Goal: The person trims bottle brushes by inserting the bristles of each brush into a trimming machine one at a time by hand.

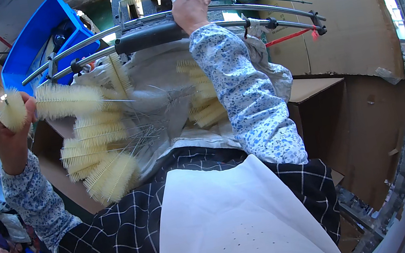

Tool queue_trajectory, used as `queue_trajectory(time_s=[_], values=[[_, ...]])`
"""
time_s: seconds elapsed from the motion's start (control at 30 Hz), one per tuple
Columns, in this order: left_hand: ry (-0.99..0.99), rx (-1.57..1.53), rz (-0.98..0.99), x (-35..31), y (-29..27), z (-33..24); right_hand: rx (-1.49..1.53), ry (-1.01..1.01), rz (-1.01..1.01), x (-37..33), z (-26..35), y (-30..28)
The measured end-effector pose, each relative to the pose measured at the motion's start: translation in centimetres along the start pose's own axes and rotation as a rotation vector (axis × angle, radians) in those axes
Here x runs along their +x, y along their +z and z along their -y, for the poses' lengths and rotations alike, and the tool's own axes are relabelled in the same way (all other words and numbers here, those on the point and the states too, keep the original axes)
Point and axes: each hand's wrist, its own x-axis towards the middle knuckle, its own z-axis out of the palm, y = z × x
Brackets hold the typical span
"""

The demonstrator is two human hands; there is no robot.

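Cream-coloured bristles mark every brush in this view. Your left hand (10,138), raised at the far left, has its grip closed around one bottle brush (56,101): the fingers wrap the bristled end, and the brush runs rightward from the fist, roughly level, its thin twisted-wire stem pointing toward the middle of the scene. Just below and to the right of it lies the heap of brushes (102,154), fanned out with their wire stems crossing one another, resting in a grey cloth sack (167,105) that hangs in front of you. More brushes (204,106) show on the right side of the sack, partly hidden behind your sleeve.

Your right hand (189,6) reaches to the far middle, its grip closed over the black padded bar (147,38) of the machine; curved metal rails (258,12) run left and right of it. A blue plastic bin (40,38) stands at the far left behind the rails. A brown cardboard panel (340,23) fills the far right. Nearest you, a white sheet (230,229) covers a black checked apron (120,242).
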Motion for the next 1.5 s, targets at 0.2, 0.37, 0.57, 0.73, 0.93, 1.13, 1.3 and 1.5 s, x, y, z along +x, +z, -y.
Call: queue_trajectory(time_s=[0.2, 0.37, 0.57, 0.73, 0.93, 1.13, 1.3, 1.5], values=[[0.046, -0.022, 0.018, 1.5, 0.6, 0.2, -0.062, 0.022, 0.024, 0.5, -4.8, -1.5], [0.050, -0.017, -0.045, -0.4, -0.9, 2.0, -0.068, -0.021, 0.012, 0.8, -9.6, -1.5], [0.030, -0.166, -0.109, 0.3, -0.1, 1.2, 0.134, 0.042, 0.250, 3.4, -15.8, -4.5], [0.022, -0.335, 0.004, 3.1, 3.0, 0.2, -0.439, -0.023, 0.287, 4.0, -17.7, -5.9], [-0.007, -0.411, 0.230, 4.2, 5.3, -0.5, 0.251, -0.003, 0.558, 0.6, -18.5, -14.9], [0.077, -0.513, 0.326, 6.0, 11.4, -2.1, 0.714, -0.235, 0.824, -4.5, -6.2, -15.2], [0.139, -0.448, 0.251, 5.5, 13.7, -3.5, 1.289, -0.059, 0.936, -9.1, 0.3, -11.4], [0.279, 0.504, 0.561, 5.4, 10.8, 3.1, -0.055, -0.265, -0.004, -2.6, -7.3, -6.6]])
